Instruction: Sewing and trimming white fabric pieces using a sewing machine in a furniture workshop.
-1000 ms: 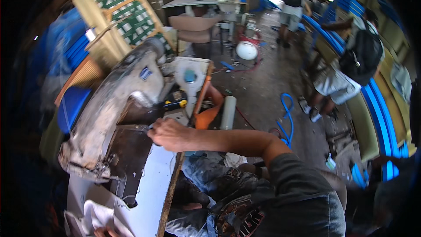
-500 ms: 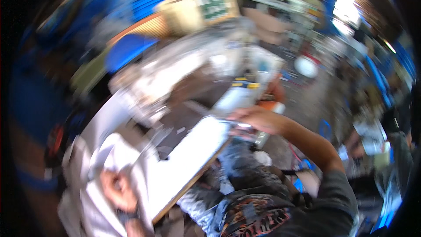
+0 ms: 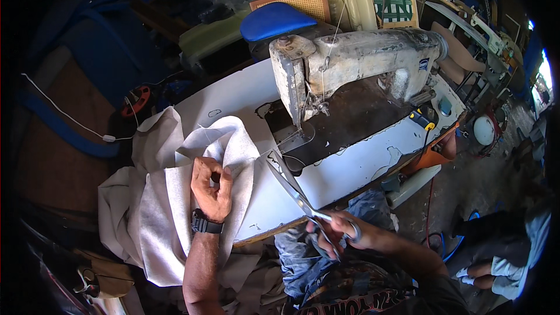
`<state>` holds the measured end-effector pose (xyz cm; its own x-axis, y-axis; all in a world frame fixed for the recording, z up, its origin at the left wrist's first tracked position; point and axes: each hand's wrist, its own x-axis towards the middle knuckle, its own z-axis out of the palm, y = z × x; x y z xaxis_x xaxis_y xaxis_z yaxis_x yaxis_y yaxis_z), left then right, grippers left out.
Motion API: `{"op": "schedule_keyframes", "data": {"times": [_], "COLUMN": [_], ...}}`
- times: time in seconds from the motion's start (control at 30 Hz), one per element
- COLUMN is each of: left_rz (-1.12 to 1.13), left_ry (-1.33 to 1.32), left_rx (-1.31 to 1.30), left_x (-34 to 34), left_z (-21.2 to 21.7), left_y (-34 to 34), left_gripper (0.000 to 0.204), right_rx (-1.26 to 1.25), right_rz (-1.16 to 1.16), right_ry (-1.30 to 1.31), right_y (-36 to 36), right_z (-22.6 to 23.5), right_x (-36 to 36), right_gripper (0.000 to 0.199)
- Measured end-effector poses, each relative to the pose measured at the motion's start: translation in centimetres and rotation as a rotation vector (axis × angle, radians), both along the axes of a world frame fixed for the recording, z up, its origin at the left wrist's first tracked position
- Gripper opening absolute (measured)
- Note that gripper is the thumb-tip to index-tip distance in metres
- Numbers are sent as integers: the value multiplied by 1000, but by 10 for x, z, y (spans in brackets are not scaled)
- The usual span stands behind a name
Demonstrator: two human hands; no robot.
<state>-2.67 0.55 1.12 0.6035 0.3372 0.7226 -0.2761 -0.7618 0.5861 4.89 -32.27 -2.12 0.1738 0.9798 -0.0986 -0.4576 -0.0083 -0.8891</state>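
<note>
My left hand (image 3: 211, 191), with a dark watch on its wrist, is closed on a fold of light beige fabric (image 3: 158, 210). The fabric is bunched over the left end of the white sewing table (image 3: 344, 172) and hangs past its front edge. In my right hand (image 3: 333, 232) is a pair of metal scissors (image 3: 294, 191), its long blades pointing toward the fabric and the needle area. Thin threads run from the needle to the fabric. An old, worn sewing machine (image 3: 361, 58) stands behind the scissors.
A yellow-and-black tape measure (image 3: 424, 118) lies on the table's right part. Behind the machine are a blue seat pad (image 3: 277, 21) and chair frames. An orange container (image 3: 429, 156) hangs below the right edge. At lower right, another person's leg (image 3: 479, 274) shows.
My view has swung and sharpened from a blur. My right hand has come from the table's front edge toward the fabric, with the scissors now plainly in it. My left hand stays at the fabric.
</note>
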Motion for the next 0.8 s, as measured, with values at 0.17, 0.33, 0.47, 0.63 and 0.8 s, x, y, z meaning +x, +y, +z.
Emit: {"op": "schedule_keyframes", "data": {"times": [0.17, 0.33, 0.47, 0.63, 0.8], "left_rz": [7, -84, 23, -194, -185], "left_ry": [-21, 87, 160, 238, 228], "left_rx": [54, 152, 138, 119, 216], "left_x": [-2, 18, -6, -1, 3], "left_z": [-3, 5, -21, -15, -9], "left_y": [7, -8, 10, -9, -24], "left_gripper": [15, 11, 18, 24, 16], "right_rx": [-34, -170, -302, -638, -775], "right_rz": [-49, -186, -285, -683, -791], "right_ry": [-53, -198, -684, -1277, -1421], "right_y": [39, -18, -73, -100, -87], "right_z": [5, 21, 23, 35, 37], "right_x": [11, 20, 34, 83, 155], "right_gripper": [57, 33, 40, 43, 35]}}
